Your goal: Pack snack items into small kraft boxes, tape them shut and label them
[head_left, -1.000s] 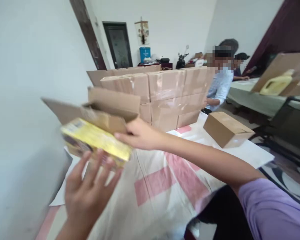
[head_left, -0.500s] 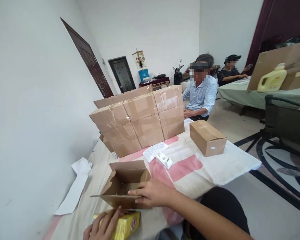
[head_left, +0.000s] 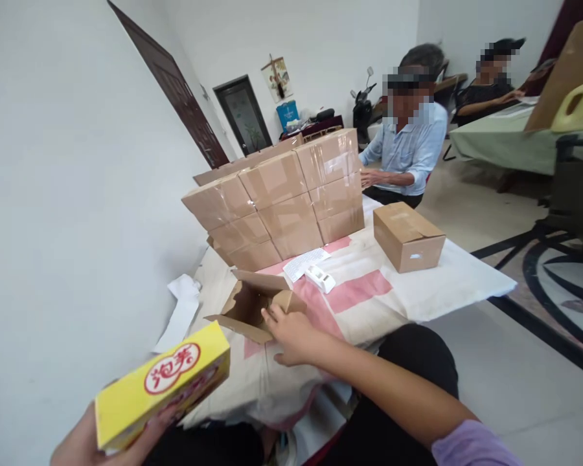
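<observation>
A yellow carton (head_left: 162, 388) with red printed characters is gripped in my left hand (head_left: 85, 440), raised at the lower left in front of the table. My left fingers wrap round its lower sides. My right hand (head_left: 296, 336) is on the near right corner of an open cardboard box (head_left: 243, 323). Its fingers hook over the box's edge, while the thumb is lower and apart from them. The box's flaps stand spread and its inside is dark; I cannot make out its contents.
Taped cardboard boxes (head_left: 282, 213) form a stacked wall behind the open box. A white device (head_left: 320, 278) lies by a printed sheet (head_left: 304, 262). A closed box (head_left: 408, 239) stands right. White paper (head_left: 182, 307) lies left. A person in light blue (head_left: 408, 142) sits across the table.
My left hand has taken hold of the yellow carton and lifted it off the table, leftward and closer to me. My right hand stays at the open box. The view has tilted down.
</observation>
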A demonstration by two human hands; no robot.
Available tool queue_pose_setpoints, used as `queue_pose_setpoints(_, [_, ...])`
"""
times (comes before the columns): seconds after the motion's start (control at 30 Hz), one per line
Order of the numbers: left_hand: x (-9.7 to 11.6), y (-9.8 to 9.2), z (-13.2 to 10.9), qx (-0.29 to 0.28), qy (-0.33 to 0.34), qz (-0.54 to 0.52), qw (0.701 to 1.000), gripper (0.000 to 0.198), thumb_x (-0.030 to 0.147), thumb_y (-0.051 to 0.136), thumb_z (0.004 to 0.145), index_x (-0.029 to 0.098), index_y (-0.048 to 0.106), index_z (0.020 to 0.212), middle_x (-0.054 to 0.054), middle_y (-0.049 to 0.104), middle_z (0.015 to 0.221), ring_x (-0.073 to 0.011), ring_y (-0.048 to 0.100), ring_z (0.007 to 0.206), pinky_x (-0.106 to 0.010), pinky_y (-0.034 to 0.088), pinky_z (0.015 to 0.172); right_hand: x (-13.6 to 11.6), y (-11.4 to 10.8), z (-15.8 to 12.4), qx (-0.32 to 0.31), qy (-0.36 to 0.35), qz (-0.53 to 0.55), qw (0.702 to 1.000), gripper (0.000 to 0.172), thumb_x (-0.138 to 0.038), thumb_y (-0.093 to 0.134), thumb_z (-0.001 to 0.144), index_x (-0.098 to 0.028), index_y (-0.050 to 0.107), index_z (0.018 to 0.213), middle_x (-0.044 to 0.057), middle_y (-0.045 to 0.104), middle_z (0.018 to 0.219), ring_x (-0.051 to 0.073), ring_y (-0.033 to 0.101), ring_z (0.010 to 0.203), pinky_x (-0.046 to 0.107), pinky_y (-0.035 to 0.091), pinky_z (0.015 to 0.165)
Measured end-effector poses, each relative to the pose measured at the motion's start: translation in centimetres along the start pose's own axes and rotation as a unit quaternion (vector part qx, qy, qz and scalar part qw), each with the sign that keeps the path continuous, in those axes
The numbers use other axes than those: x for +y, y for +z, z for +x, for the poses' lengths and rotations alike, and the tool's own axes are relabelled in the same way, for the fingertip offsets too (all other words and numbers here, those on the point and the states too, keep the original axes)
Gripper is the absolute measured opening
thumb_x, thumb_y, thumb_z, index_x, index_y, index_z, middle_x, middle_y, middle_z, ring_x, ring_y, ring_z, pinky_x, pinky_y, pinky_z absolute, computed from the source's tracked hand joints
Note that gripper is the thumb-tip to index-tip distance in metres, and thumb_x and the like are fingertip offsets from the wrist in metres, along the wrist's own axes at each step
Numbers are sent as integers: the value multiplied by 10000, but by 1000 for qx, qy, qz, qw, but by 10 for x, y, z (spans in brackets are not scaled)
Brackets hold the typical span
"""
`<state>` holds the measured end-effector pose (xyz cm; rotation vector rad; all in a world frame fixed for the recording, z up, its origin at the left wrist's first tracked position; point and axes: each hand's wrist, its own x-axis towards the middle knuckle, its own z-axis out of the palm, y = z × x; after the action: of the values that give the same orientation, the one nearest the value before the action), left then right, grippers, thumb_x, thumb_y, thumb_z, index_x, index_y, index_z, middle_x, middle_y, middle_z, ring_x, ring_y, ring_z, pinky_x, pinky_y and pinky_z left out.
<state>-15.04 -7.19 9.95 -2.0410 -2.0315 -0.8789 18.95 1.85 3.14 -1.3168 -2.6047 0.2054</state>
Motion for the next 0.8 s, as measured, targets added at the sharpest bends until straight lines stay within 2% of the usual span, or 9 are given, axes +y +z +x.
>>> queue_pose_setpoints(0.07, [31, -24, 11, 67, -73, -37, 994, 373, 688, 681, 630, 494, 669, 948, 94, 779, 808, -379, 758, 804, -524, 635, 654, 0, -4, -3, 10, -41, 1, 999, 1023, -470, 766, 716, -60, 299, 1528, 310, 399, 1508, 316, 724, 907, 413, 595, 684])
queue_pose_setpoints(0.13, [64, -41, 27, 113, -56, -32, 992, 423, 681, 699, 651, 380, 671, 947, 27, 785, 909, -378, 751, 874, -541, 637, 744, -2, -7, -5, 7, -60, -5, 998, 892, -430, 765, 716, -64, 398, 1442, 280, 419, 1487, 304, 724, 849, 417, 587, 649])
queue_pose_setpoints(0.2, [90, -49, 50, 108, -16, -24, 994, 480, 645, 708, 688, 310, 675, 1030, -4, 781, 983, -338, 742, 904, -482, 639, 758, -4, -8, -6, 1, -63, -11, 998, 791, -381, 769, 705, -74, 453, 1362, 255, 446, 1451, 303, 718, 814, 419, 576, 620])
queue_pose_setpoints(0.3, [107, -49, 89, 45, 42, -30, 998, 532, 613, 720, 730, 236, 668, 1102, -20, 762, 1030, -273, 719, 902, -365, 617, 733, -5, -8, -6, 5, -73, -12, 997, 830, -338, 784, 684, -76, 417, 1382, 239, 485, 1397, 321, 705, 848, 419, 571, 619])
queue_pose_setpoints(0.4, [110, -35, 122, -100, 128, -74, 984, 551, 591, 751, 736, 204, 675, 1122, -41, 745, 1093, -249, 699, 948, -303, 588, 757, -3, -13, -6, 37, -66, -3, 997, 727, -342, 720, 781, -92, 404, 1387, 230, 516, 1358, 309, 698, 852, 421, 569, 652])
queue_pose_setpoints(0.5, [114, -11, 143, -229, 189, -85, 951, 536, 566, 753, 757, 192, 679, 1132, -76, 728, 1179, -275, 678, 1042, -333, 561, 862, 2, -20, -9, 101, -46, 23, 993, 588, -394, 634, 886, -137, 412, 1367, 205, 536, 1309, 283, 684, 873, 387, 554, 647])
queue_pose_setpoints(0.63, [117, 28, 155, -293, 184, -94, 934, 567, 582, 714, 797, 184, 653, 1196, -90, 711, 1225, -287, 654, 1093, -367, 526, 924, 18, -17, -7, 185, -54, 33, 981, 514, -471, 613, 909, -149, 476, 1286, 189, 535, 1265, 281, 640, 950, 339, 514, 613])
queue_pose_setpoints(0.7, [117, 48, 157, -325, 185, -75, 924, 579, 597, 675, 820, 174, 639, 1214, -93, 708, 1216, -278, 650, 1081, -361, 518, 919, 29, -9, -3, 220, -61, 44, 973, 445, -501, 593, 921, -144, 525, 1177, 163, 563, 1185, 260, 627, 913, 329, 494, 612])
queue_pose_setpoints(0.8, [121, 78, 156, -402, 210, -21, 891, 512, 564, 638, 837, 189, 656, 1185, -67, 729, 1142, -255, 667, 1009, -331, 517, 865, 43, 4, 4, 269, -89, 68, 957, 389, -495, 598, 918, -153, 538, 1093, 118, 587, 1080, 226, 607, 845, 317, 466, 613])
